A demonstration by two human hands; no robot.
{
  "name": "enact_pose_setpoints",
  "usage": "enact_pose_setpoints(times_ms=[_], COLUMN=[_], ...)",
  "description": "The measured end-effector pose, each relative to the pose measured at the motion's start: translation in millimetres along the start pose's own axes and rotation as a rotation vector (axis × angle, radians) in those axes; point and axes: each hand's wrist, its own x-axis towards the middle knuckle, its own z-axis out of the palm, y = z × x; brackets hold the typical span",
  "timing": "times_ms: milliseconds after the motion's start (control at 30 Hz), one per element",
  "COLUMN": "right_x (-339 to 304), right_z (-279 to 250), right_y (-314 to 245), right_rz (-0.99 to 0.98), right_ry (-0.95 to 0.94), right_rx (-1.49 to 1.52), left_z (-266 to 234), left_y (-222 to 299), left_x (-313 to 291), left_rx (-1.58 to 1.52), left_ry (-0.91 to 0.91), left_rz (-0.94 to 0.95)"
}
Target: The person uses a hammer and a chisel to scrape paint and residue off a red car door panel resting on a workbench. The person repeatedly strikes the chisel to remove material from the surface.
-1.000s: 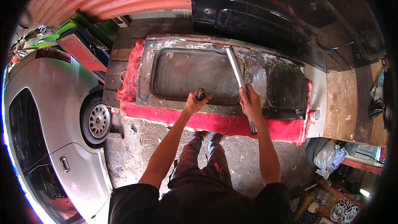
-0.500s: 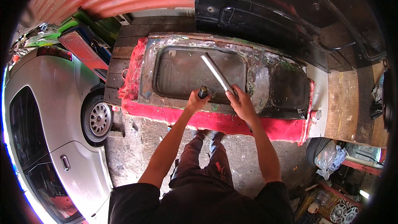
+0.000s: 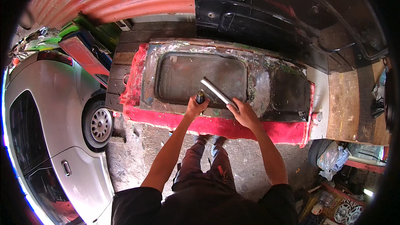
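My left hand (image 3: 196,108) is closed around a short dark tool with a rounded, brownish top (image 3: 200,96); its lower end is hidden by the fist. In my right hand (image 3: 244,114) is a silver metal bar (image 3: 218,92), gripped at its near end and slanting up to the left. The bar's far end lies just above and right of the dark tool's top, apart from it in this view. Both hands are over the near edge of a worn metal panel (image 3: 259,89) with a large rounded recess (image 3: 200,77) and peeling paint.
Under the panel is a red cloth (image 3: 208,123) on a dark wooden bench (image 3: 125,54). A silver car (image 3: 62,112) stands close at left. Large black panels (image 3: 266,14) rise behind. At lower right are a tyre (image 3: 318,152), plastic bags (image 3: 329,162) and wheel covers (image 3: 348,213).
My right hand has lowered the bar, bringing its far end down toward the dark tool. My left hand still grips that tool. The whole view has shifted slightly.
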Motion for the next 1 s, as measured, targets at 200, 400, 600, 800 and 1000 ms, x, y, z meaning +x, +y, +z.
enact_pose_setpoints(times_ms=[200, 400, 600, 800, 1000], right_x=[20.6, 16.8, 15.6, 22.8, 14.7], right_z=[-35.1, 0.3, -12.5, -32.2, -24.2], right_y=[-18.7, 3.1, 3.9, -1.7, -4.5], right_rz=[0.134, -0.022, -0.157, 0.185, 0.175], right_ry=[0.239, 0.111, 0.175, 0.182, 0.149], right_rx=[0.392, 0.069, 0.001, 0.346, 0.418], left_z=[16.2, 16.4, 19.2, 11.2, -6.7], left_y=[10.0, 6.0, -11.7, 1.5, -0.4], left_x=[2.4, 4.1, -14.7, -10.0, 9.1], left_rx=[0.237, 0.320, 0.320, 0.116, 0.011], left_ry=[0.003, -0.019, 0.050, 0.008, -0.032], left_rz=[-0.046, 0.011, 0.182, -0.009, 0.049])
